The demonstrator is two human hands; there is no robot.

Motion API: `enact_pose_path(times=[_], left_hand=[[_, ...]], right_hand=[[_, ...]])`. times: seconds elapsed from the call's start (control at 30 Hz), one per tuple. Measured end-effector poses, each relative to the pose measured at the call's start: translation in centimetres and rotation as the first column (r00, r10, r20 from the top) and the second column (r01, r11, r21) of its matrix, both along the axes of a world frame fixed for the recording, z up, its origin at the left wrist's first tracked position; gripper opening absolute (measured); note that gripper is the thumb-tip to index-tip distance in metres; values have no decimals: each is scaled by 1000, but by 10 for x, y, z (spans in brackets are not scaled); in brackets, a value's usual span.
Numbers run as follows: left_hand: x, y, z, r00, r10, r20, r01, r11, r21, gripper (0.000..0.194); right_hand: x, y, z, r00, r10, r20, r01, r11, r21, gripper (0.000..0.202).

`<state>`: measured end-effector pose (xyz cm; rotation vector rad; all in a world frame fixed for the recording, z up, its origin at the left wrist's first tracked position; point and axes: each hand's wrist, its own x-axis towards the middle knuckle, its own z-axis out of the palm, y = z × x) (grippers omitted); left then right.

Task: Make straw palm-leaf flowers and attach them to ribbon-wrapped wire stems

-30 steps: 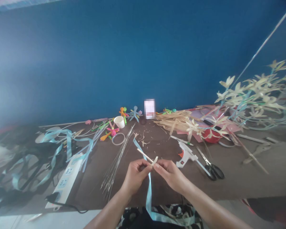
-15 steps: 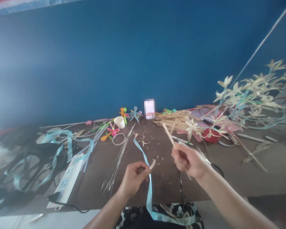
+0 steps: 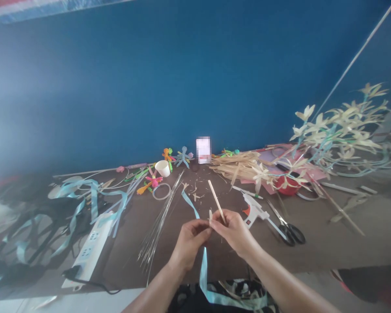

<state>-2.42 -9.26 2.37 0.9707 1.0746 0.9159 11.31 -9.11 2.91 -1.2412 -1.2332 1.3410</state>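
Note:
My left hand (image 3: 188, 243) pinches a small pale petal-like piece (image 3: 210, 214) between thumb and fingers. My right hand (image 3: 233, 229) is closed around a narrow pale strip (image 3: 216, 198) that points up and away. The fingertips of both hands meet at the small piece. A light blue ribbon (image 3: 203, 271) runs from the tabletop, under my hands, down to my lap. To the right of my right hand lie a white glue gun (image 3: 256, 211) and black-handled scissors (image 3: 288, 230). A bundle of thin metal wires (image 3: 159, 226) lies to the left.
Dried husk strips (image 3: 236, 164) are heaped at the back, beside a branch of pale husk flowers (image 3: 342, 121). A white cup (image 3: 163, 168), a clear ring (image 3: 161, 191) and colourful figures stand left of centre. A power strip (image 3: 87, 252) with a black plug lies at left.
My right hand has come left and down with the pale strip, and its fingertips now meet my left hand. The glue gun and scissors it covered now show.

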Motion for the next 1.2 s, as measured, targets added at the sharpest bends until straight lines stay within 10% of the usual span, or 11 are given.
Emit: enact_pose_path(times=[0.4,0.77,1.2], left_hand=[[-10,15,0,980,-196,-22,195,979,-55,16],[1,6,-8,921,204,332,-113,955,-273,20],[-5,3,-4,989,7,145,2,998,-67,11]], right_hand=[[17,2,3,867,271,418,-313,949,35,11],[1,-3,-22,989,70,128,-77,995,57,29],[-9,-8,-18,993,108,-53,-110,994,-28,38]])
